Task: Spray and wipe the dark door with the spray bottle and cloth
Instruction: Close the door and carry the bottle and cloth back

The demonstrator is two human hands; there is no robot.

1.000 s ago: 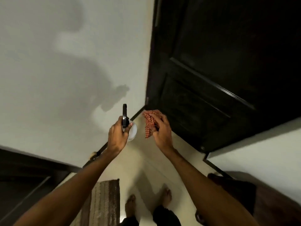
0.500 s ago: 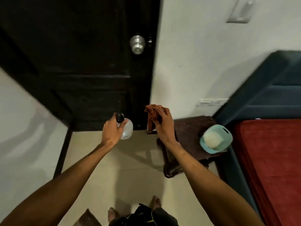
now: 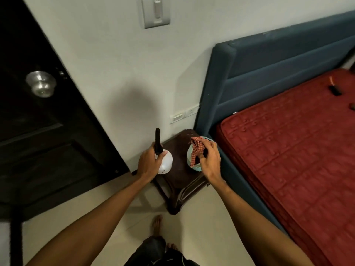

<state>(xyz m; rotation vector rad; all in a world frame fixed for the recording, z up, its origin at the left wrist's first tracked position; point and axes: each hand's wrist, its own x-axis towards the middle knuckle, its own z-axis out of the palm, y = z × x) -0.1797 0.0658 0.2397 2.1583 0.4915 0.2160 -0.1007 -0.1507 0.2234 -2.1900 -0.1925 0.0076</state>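
The dark door (image 3: 38, 135) with a round silver knob (image 3: 41, 83) fills the left side. My left hand (image 3: 148, 163) grips a white round spray bottle (image 3: 164, 162) by its neck, black nozzle pointing up. My right hand (image 3: 209, 161) pinches a red checked cloth (image 3: 196, 148), held over a light teal bowl (image 3: 190, 160). Both hands hover above a small dark wooden stool (image 3: 180, 179) to the right of the door.
A bed with a red mattress (image 3: 288, 160) and a blue padded headboard (image 3: 269, 77) takes up the right side. A light switch (image 3: 156, 11) and a wall socket (image 3: 184, 114) are on the white wall. My bare feet (image 3: 156, 225) stand on pale floor tiles.
My view has swung right, from the door to the stool and bed. Both hands, still holding bottle and cloth, are now over the stool; the cloth hangs over the teal bowl.
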